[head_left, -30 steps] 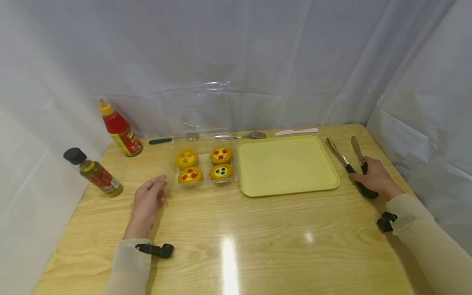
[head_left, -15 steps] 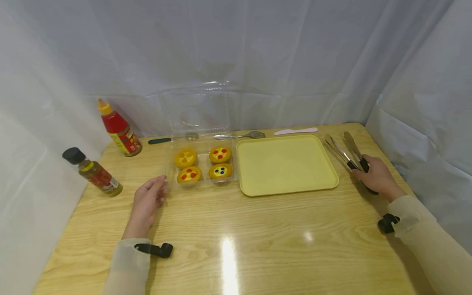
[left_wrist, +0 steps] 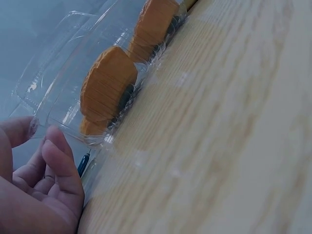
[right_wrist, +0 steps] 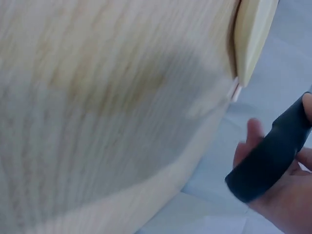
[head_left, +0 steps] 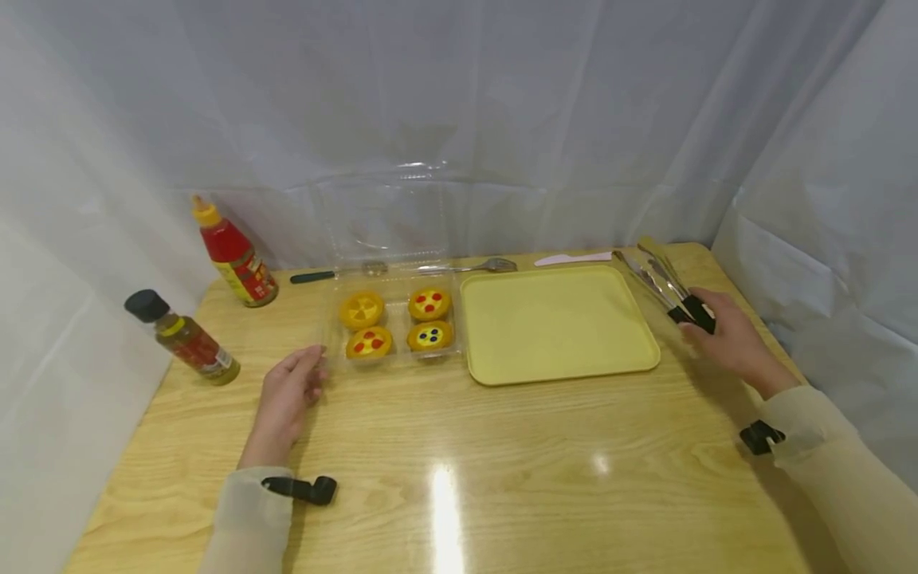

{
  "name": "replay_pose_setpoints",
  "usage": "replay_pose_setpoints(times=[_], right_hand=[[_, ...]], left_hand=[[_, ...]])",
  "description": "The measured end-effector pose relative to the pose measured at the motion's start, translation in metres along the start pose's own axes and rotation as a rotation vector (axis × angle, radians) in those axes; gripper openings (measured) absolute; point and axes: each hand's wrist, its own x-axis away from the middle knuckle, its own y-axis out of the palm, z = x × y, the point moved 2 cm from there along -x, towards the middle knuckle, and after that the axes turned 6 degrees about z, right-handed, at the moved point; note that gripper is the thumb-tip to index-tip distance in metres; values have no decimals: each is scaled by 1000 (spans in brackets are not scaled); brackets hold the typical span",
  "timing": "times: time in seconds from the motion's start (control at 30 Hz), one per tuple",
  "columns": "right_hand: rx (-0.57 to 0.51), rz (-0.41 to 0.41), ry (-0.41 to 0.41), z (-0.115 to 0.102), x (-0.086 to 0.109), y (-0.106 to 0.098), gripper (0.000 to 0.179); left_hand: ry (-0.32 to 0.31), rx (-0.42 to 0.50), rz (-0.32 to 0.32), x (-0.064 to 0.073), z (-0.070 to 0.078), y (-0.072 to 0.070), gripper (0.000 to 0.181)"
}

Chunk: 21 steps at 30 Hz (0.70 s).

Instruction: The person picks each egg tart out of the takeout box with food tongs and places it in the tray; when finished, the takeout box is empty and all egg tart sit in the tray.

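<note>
My right hand [head_left: 731, 335] grips the black handles of metal tongs [head_left: 661, 271]. They are lifted off the table beside the tray, their arms apart and pointing to the back. In the right wrist view a black tong handle [right_wrist: 273, 151] lies across my fingers. At the left edge of a clear hinged plastic container [left_wrist: 63, 92], my left hand [head_left: 287, 395] pinches the rim between thumb and fingers. Several toy egg tarts [head_left: 369, 343] with coloured toppings sit inside, the lid standing up behind them. A yellow tray [head_left: 559, 327] lies to the container's right.
A red sauce bottle [head_left: 237, 259] with a yellow cap and a black-capped bottle [head_left: 194, 347] stand at the left. Along the back lie a green-handled utensil [head_left: 312, 277], a fork [head_left: 495, 264] and a pink knife [head_left: 574, 258]. A curtain surrounds the table.
My right hand has lifted the tongs from the table and shifted them slightly left and back, toward the tray. The left hand and the container have stayed in place.
</note>
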Motion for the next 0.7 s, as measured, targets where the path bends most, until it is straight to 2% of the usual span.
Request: replay_pose_setpoints(times=[0.17,0.4,0.5,0.6,0.7], right_hand=[[-25,13,-59,-12,0,2,62],[18,135,-143,-32,-3,8,55],[41,130,-109,-42,-3,10,58],[60,93,-72,-52,-4,10,62],[74,67,-66,-61,-6,10,63]], left_hand=[[3,-3,4,1,-1,0,41],[10,15,4,-1,-1,0,41],[6,10,-1,0,-1,0,48],[1,6,-6,-1,0,0,53],[-2,8,-11,-1,-1,0,54]])
